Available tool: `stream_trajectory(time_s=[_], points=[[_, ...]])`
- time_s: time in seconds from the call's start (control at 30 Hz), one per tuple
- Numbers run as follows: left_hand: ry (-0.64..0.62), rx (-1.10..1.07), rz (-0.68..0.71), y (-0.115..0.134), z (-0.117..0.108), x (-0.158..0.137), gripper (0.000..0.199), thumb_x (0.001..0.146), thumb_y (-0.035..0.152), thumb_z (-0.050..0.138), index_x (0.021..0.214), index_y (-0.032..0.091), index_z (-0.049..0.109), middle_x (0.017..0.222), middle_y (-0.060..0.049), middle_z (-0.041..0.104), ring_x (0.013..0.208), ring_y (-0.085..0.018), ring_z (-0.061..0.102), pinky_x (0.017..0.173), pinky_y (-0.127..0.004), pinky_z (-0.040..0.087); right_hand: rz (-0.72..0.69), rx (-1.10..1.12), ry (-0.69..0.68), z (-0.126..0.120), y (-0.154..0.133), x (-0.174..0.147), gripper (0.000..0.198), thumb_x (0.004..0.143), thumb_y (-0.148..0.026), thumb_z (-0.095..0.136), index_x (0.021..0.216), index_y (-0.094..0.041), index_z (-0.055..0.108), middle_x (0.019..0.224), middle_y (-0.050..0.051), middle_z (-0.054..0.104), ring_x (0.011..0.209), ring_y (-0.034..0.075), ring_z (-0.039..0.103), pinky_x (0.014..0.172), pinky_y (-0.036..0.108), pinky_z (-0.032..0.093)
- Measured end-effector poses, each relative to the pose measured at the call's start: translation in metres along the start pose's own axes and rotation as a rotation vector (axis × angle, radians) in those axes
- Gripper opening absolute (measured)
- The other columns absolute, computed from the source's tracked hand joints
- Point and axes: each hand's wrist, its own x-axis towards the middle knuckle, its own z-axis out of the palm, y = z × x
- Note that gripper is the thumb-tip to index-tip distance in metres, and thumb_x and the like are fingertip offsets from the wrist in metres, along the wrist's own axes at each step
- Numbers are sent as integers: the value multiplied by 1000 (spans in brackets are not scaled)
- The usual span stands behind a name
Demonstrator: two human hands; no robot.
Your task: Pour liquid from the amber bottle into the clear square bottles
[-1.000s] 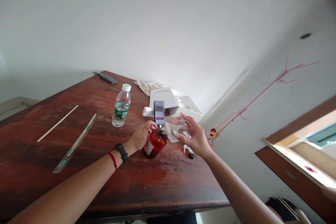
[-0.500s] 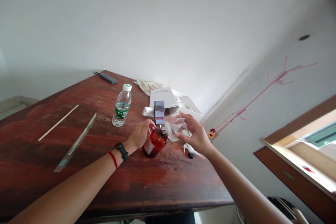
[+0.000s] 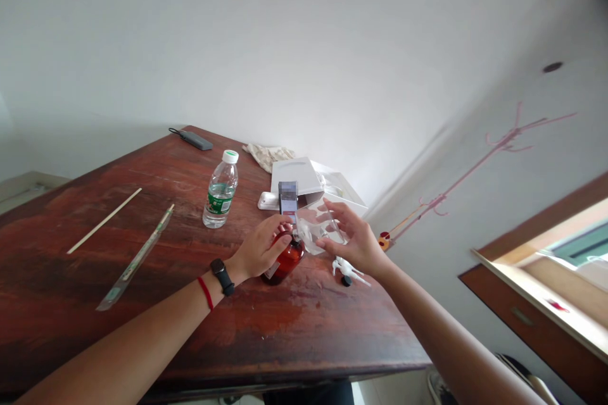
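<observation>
My left hand (image 3: 260,247) is closed around the shoulder of an amber bottle (image 3: 291,262), thumb in front; its far fingers are partly hidden. The bottle stands on the table with a pale label partly covered by my hand. In my right hand (image 3: 358,243) is a clear plastic cup (image 3: 313,234), tipped so that its rim meets or nearly meets the bottle's mouth. I cannot make out whether liquid is passing between them. A white pump head (image 3: 349,266) and a small black cap (image 3: 346,280) lie just below my right hand.
A dark red wooden table (image 3: 190,329) carries a water bottle (image 3: 220,193), a bare stick (image 3: 104,220), a wrapped chopstick pack (image 3: 137,256), a phone (image 3: 287,209), a white box (image 3: 294,176), a cloth (image 3: 268,157) and a grey device (image 3: 194,140). A pink coat stand (image 3: 468,171) leans right.
My left hand has moved right and over the amber bottle, from beside it to around its shoulder. My right hand keeps the tipped cup in nearly the same place.
</observation>
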Motion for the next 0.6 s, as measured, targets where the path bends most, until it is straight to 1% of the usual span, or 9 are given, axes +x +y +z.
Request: stream_trajectory(time_s=[0.07, 0.13, 0.2, 0.3, 0.47, 0.6], points=[[16, 50, 31, 4, 1, 0, 33, 105, 47, 56, 124, 22, 63, 121, -13, 73, 115, -31, 68, 107, -45, 53, -4, -7, -10, -1, -1, 1, 76, 79, -45, 95, 147, -32, 64, 129, 10, 74, 113, 30, 72, 93, 48, 62], [17, 88, 67, 7, 2, 0, 26, 104, 41, 56, 120, 22, 63, 119, -12, 73, 114, -31, 69, 106, -44, 53, -5, -6, -12, -1, -2, 2, 77, 78, -46, 95, 147, -32, 64, 129, 10, 74, 112, 30, 72, 93, 49, 62], [14, 107, 88, 9, 3, -1, 23, 106, 38, 53, 118, 22, 63, 116, -12, 73, 112, -30, 69, 105, -43, 54, -3, 2, -11, -2, -4, 3, 77, 78, -47, 95, 147, -32, 65, 133, 11, 74, 115, 31, 72, 93, 49, 62], [24, 138, 99, 9, 4, -1, 21, 108, 36, 51, 116, 21, 64, 114, -12, 73, 110, -30, 69, 103, -43, 53, -11, 1, -16, -2, -5, 3, 77, 78, -48, 95, 147, -33, 65, 139, 11, 71, 122, 33, 71, 94, 49, 62], [31, 154, 113, 10, 5, 0, 19, 108, 34, 51, 114, 21, 65, 113, -12, 73, 110, -30, 69, 102, -42, 53, -7, -26, -28, -3, -6, 4, 76, 79, -49, 94, 147, -34, 65, 138, 11, 72, 123, 33, 71, 97, 50, 62], [48, 170, 120, 11, 6, 0, 19, 109, 34, 52, 112, 21, 65, 110, -11, 74, 105, -28, 69, 98, -40, 54, -19, -44, -46, -4, -8, 5, 76, 80, -52, 93, 148, -33, 63, 140, 11, 70, 123, 33, 71, 97, 50, 63]])
